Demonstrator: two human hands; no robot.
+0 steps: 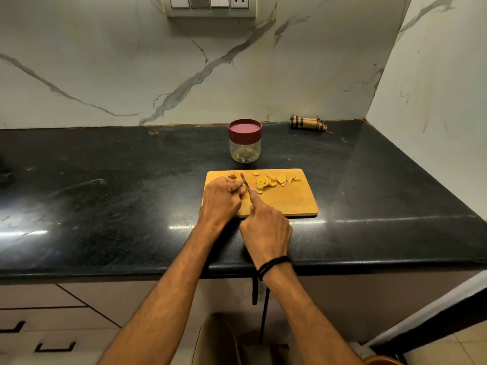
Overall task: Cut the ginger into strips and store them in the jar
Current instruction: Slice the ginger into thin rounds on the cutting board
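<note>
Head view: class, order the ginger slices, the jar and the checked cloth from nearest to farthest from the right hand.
Measured from the right hand:
1. Ginger slices, on the board just ahead of it.
2. Jar, behind the board on the counter.
3. Checked cloth, at the back wall, to the right.

This is a home kitchen. A polished black stone counter [131, 206] runs along white, marble-veined wall panels [105, 75] that meet in a corner at the far right. A switch plate [210, 3] with a socket sits high on the far wall. Cabinet drawers [39, 325] with dark handles show below the counter, near left. On the counter are a wooden cutting board [290, 202] with sliced ginger [281, 177], a lidded jar [245, 143] and a checked cloth [305, 122].
</note>
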